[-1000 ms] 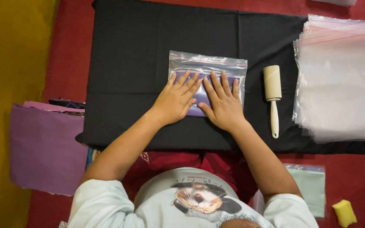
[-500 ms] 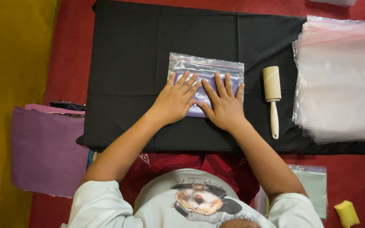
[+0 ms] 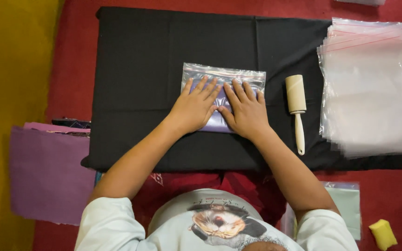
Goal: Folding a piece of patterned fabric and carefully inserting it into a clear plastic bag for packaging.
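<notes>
A clear zip bag with a folded purple cloth inside lies in the middle of a black cloth. My left hand presses flat on the bag's left half, fingers spread. Beside it, my right hand lies flat on the right half, fingers spread toward the bag's sealed top edge. The two hands almost touch at the thumbs and hide most of the purple cloth.
A lint roller with a white handle lies right of the bag. A stack of clear zip bags sits at the right. Folded purple fabric lies at the left, a bagged pale green cloth and yellow sponge at lower right.
Both hands have slid slightly up the bag, pressing it flat. The right hand's fingers drew closer together. The bag stays in place on the black cloth.
</notes>
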